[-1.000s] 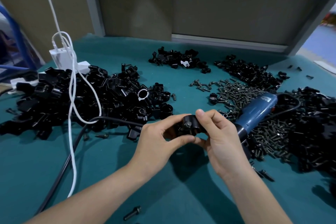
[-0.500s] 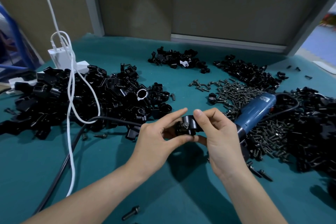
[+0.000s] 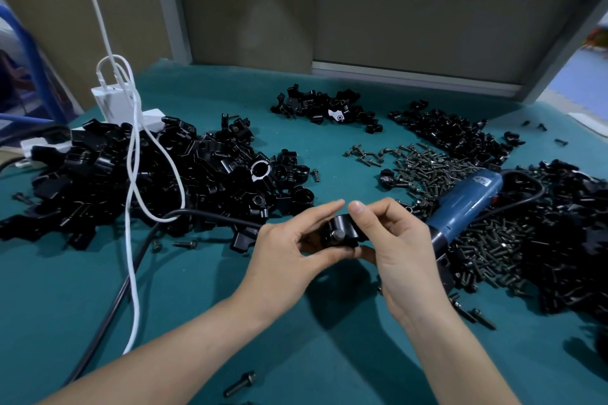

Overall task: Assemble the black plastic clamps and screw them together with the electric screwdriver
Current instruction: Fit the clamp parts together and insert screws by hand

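A black plastic clamp (image 3: 339,233) with a metal screw head facing me is held between both hands above the green table. My left hand (image 3: 289,250) pinches it from the left with thumb below and forefinger stretched over the top. My right hand (image 3: 398,246) pinches its right side, forefinger on top. The blue electric screwdriver (image 3: 467,204) lies on the table just right of my right hand, on the heap of screws (image 3: 437,168).
A large pile of black clamp parts (image 3: 148,177) lies left, smaller piles at the back (image 3: 325,108), back right (image 3: 450,131) and right (image 3: 572,233). A black cable (image 3: 108,302) and white cable (image 3: 133,260) cross the left front. A loose screw (image 3: 240,383) lies near the front edge.
Both hands turned the clamp slightly between the fingers; my left forefinger stretched out over its top. The hands stayed in the same place.
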Demonstrator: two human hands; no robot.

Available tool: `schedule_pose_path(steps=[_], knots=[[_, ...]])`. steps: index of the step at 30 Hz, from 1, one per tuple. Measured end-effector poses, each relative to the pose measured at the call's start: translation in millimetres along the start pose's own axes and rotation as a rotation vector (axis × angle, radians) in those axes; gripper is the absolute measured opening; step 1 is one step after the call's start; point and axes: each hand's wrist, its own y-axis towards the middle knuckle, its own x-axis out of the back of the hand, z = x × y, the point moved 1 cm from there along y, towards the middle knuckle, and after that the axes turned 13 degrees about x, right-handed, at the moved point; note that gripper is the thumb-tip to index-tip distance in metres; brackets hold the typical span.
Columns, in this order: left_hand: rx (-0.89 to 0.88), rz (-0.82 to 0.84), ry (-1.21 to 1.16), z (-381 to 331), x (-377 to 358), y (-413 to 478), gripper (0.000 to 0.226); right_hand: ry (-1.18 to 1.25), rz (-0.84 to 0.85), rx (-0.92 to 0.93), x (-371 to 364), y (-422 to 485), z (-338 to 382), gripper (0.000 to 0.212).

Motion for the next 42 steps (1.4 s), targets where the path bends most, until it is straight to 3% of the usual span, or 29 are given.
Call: schedule_pose_path(steps=[5,12,18,25,36,42], knots=[[-0.025,-0.007,-0.01,0,2,0,0.064,-0.022,-0.011,0.001,-1,0,-1,0.025],[0.002,0.012,-0.044,2,0,0,0.041,-0.238,-0.047,0.092,1,2,-12,0.023],[0.102,0.069,-0.094,7,2,4,0.03,-0.456,0.085,0.173,6,4,-12,0.016],[0.205,0.11,-0.213,8,5,9,0.027,-0.29,0.247,0.015,17,11,-3,0.016],[0.259,0.167,-0.292,7,4,10,0.025,-0.212,0.215,-0.026,16,12,1,0.018],[0.235,0.138,-0.204,6,3,12,0.025,-0.596,0.439,0.238,10,12,8,0.026]])
